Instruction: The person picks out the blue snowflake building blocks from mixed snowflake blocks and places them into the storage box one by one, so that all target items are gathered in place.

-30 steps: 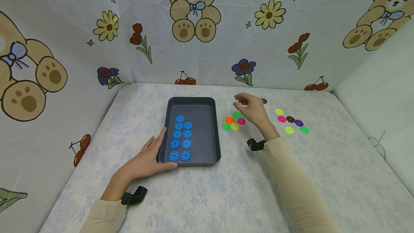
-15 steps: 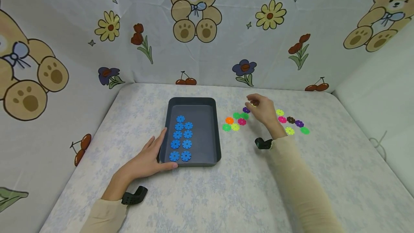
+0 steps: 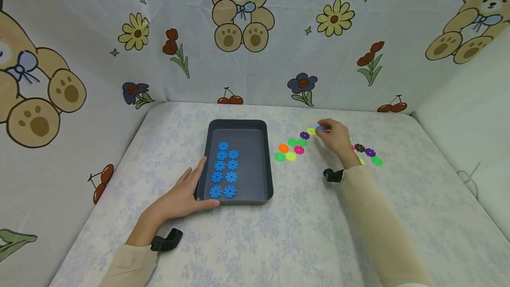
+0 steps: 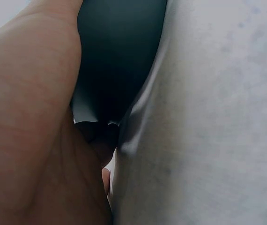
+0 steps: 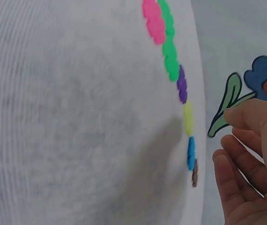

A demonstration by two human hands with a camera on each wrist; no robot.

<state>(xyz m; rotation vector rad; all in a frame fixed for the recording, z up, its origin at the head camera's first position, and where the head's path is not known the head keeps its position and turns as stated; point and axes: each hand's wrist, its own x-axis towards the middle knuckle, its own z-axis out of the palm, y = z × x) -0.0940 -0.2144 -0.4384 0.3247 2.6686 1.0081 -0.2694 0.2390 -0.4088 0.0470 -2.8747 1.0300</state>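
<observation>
In the head view my left hand (image 3: 181,194) rests against the grey tray (image 3: 258,167), its fingers along the left side and the thumb at the near rim. Inside the tray, blue notched discs (image 3: 220,165) lie in two columns. My right hand (image 3: 336,138) hovers at the far right, fingertips over a blue notched disc (image 3: 319,128) that it partly hides. The right wrist view shows this hand (image 5: 248,159) with thumb and fingers apart and nothing between them, beside the blue disc (image 5: 191,153) and a brown disc (image 5: 195,173).
Right of the tray lie green, orange, pink, purple and yellow discs (image 3: 291,156). Farther right is a second group with a brown disc (image 3: 359,148), a purple one and a green one (image 3: 376,161), partly behind the right hand. A patterned cloth wall (image 3: 259,79) closes the back.
My right hand has moved to the right along the far discs, uncovering a purple and a yellow disc and overlapping the right-hand group. The left hand and the tray have stayed put.
</observation>
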